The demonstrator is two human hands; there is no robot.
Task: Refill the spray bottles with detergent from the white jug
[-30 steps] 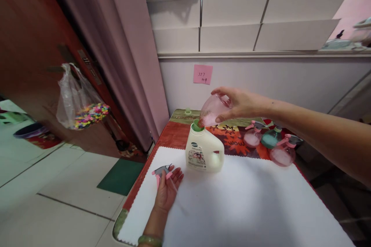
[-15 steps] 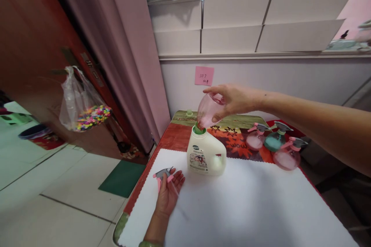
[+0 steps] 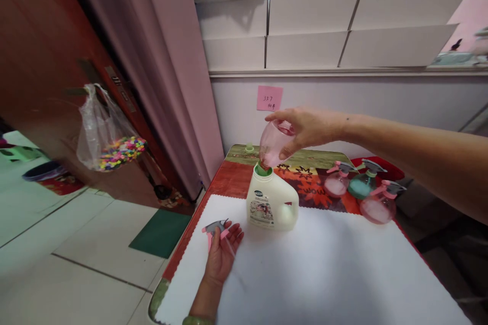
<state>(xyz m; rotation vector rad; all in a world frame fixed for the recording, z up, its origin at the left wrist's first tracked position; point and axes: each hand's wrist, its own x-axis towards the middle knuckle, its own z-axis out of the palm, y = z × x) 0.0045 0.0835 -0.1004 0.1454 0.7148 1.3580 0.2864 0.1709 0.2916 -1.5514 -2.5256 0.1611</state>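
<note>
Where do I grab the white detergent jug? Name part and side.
Grip the white jug by its handle, from the right: it stands upright with the handle on that side, and the pink bottle in the right hand is tipped into its green mouth, likely blocking the top.

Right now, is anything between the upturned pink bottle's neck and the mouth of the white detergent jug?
Nothing visible. The right hand holds the pink bottle neck-down, right at the open green mouth of the white detergent jug. The spray bottles stand off to the right.

Bare left hand (image 3: 222, 256) and right hand (image 3: 305, 127), bare forearms, a pale green bangle (image 3: 197, 321) round the left wrist
</note>
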